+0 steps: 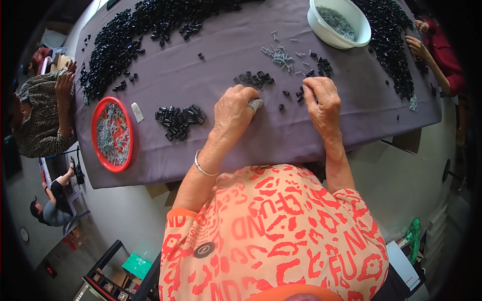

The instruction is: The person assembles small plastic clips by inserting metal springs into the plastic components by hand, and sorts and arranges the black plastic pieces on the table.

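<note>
My left hand (233, 109) is closed just above the cloth, with a grey wrap on one digit. Whatever it may hold is hidden. My right hand (322, 103) has its thumb and fingertips pinched together, and what lies between them is too small to make out. Beyond my left hand is a small cluster of black plastic pieces (256, 79). More black pieces (324, 66) lie past my right fingertips, close to loose thin grey pins (279, 56). A larger pile of black pieces (178, 122) sits to the left of my left hand.
A red basket (94, 134) of grey pins stands left, beside a white flat piece (137, 112). At the far right is a white bowl (315, 26) of pins. Big black heaps (118, 47) (394, 50) line the purple cloth (226, 50). Other people (42, 108) (442, 55) sit at both sides.
</note>
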A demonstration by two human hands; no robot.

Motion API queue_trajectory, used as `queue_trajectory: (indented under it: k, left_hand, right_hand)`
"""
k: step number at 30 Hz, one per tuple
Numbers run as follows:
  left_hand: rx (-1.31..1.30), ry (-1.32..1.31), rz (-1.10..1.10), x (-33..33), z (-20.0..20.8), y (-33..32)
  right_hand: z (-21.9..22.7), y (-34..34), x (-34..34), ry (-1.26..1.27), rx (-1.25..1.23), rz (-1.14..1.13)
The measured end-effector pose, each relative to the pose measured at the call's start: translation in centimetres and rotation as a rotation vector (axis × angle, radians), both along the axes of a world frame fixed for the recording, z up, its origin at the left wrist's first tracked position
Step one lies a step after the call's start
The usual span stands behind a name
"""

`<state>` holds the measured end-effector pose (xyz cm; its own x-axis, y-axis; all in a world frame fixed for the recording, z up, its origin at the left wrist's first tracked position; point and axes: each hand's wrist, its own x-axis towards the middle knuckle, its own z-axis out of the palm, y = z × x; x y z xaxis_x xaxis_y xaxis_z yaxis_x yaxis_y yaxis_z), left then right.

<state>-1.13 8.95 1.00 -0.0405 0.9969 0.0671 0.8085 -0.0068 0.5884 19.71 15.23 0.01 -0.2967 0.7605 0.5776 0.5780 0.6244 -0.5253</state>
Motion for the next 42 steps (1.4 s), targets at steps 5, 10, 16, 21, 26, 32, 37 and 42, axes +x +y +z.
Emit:
queue_trajectory:
  k: [5, 10, 16, 21, 26, 32, 37, 42]
  left_hand:
    - [-0.047, 0.008, -0.026, 0.5, 0.5, 0.1]
    - [-0.037, -0.500, 0.147, -0.1, -0.6, -1.0]
    - [-0.279, -1.363, 0.444, -2.1, 0.9, -3.0]
    - [-0.275, -1.650, 0.397, -2.1, 0.5, -5.0]
    - [-0.202, -1.646, 0.396, -1.0, 0.7, -6.0]
    - [-0.131, -1.593, 0.358, -0.5, 0.8, -7.1]
    - [-0.074, -1.537, 0.371, 0.0, 0.4, -7.5]
    - [-0.033, -1.470, 0.402, 0.4, 0.1, -7.9]
  right_hand:
    - [0.2, 2.9, 0.1, -0.251, -0.009, -0.070]
    - [-0.3, 4.6, -0.3, -0.409, -0.058, -0.025]
    - [-0.4, 4.3, -1.4, -0.493, 0.148, 0.013]
    - [2.4, 0.0, -3.8, 0.062, -0.168, 0.296]
    - [3.3, -3.0, -5.5, 0.162, -0.382, 0.485]
    - [3.5, -4.2, -6.5, 0.052, -0.218, 0.514]
    - [3.1, -4.9, -6.7, 0.018, -0.206, 0.497]
    - [2.7, -5.5, -6.8, 0.000, -0.176, 0.486]
